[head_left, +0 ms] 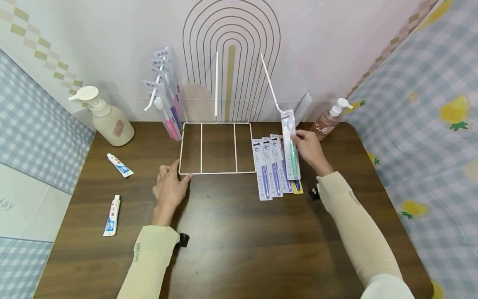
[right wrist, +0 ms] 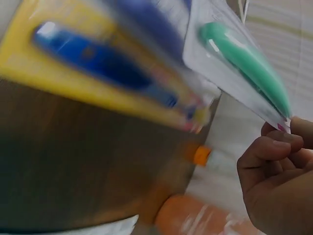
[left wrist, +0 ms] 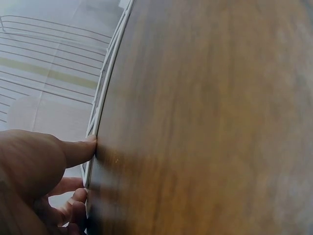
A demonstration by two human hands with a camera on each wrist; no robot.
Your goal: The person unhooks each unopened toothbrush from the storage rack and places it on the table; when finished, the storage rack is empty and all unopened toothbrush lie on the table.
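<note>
Near the counter's [head_left: 239,241] back edge, the right hand [head_left: 310,147] sensibly side-pinches that light-looking, stiffish toothbrush pack [head_left: 288,145]; the relaxed left hand [head_left: 169,187] touches the wire rack [head_left: 216,173].

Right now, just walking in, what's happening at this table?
A person's right hand pinches a packaged green toothbrush at the tip of the right prong of a white wire rack. The left hand touches the rack's near left corner. More packaged toothbrushes hang on the left prong; further packs lie on the table. The middle prong holds none.
</note>
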